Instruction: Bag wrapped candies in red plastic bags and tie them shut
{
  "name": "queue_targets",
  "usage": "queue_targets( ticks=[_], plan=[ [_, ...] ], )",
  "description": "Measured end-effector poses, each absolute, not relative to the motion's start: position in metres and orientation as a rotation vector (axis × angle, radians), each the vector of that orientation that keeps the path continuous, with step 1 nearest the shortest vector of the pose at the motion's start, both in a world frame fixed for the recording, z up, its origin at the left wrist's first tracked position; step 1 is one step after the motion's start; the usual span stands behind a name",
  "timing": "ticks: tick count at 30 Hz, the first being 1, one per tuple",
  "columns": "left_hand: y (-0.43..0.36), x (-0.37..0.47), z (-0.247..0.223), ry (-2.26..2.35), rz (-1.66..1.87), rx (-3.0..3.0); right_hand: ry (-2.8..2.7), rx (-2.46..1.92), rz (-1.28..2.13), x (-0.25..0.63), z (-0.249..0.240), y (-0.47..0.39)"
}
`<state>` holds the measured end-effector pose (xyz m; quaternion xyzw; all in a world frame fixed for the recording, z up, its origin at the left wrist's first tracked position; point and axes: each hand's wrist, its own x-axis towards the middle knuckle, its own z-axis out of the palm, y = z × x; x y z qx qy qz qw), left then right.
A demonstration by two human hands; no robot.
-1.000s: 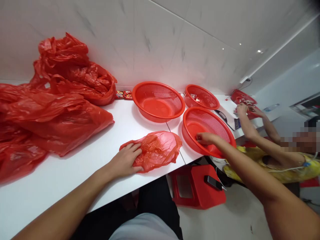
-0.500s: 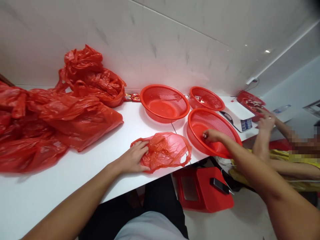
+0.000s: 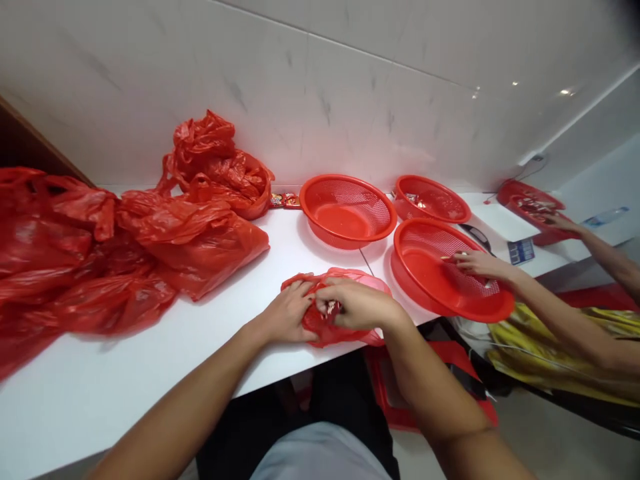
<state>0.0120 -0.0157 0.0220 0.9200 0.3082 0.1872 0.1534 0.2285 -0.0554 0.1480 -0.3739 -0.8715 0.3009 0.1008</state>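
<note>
On the white table, a thin red plastic bag lies nearly flat in front of me. My left hand grips its left side, fingers over the plastic and thumb near the table edge. My right hand is over the middle of the bag, fingers closed around a small dark red packet with pale print. Part of the packet is hidden by those fingers. The nearest basket, a red mesh basket, stands to the right of the bag, and a co-worker's hand reaches into it holding something small.
Another red mesh basket stands behind the bag. Further right, a red basket holds small packets. Full red bags crowd the left side. Small red packets lie by the wall. Another co-worker hand reaches into a far container.
My right hand has moved left from the near basket to the bag, carrying the small packet. A co-worker's hand has come into that basket. My left hand stays on the bag; the view has shifted.
</note>
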Motion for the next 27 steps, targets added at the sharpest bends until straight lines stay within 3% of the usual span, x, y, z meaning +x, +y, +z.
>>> queue_targets(
  ticks=[2,5,16,21,27],
  plan=[
    [-0.014,0.006,0.026,0.899,0.479,2.663,-2.417,-1.506,0.854,0.224,0.107,-0.037],
    [-0.012,-0.001,0.03,0.94,0.453,2.661,-2.255,-1.766,0.818,0.231,0.078,-0.028],
    [-0.018,-0.007,0.044,0.719,1.152,2.63,-2.078,-1.581,0.564,0.288,0.137,-0.076],
    [-0.026,-0.011,0.051,0.734,1.439,2.655,-1.713,-1.73,0.311,0.314,0.114,-0.111],
    [-0.03,-0.011,0.084,1.477,1.216,2.455,-1.356,-1.966,0.374,0.327,0.066,-0.127]
  ],
)
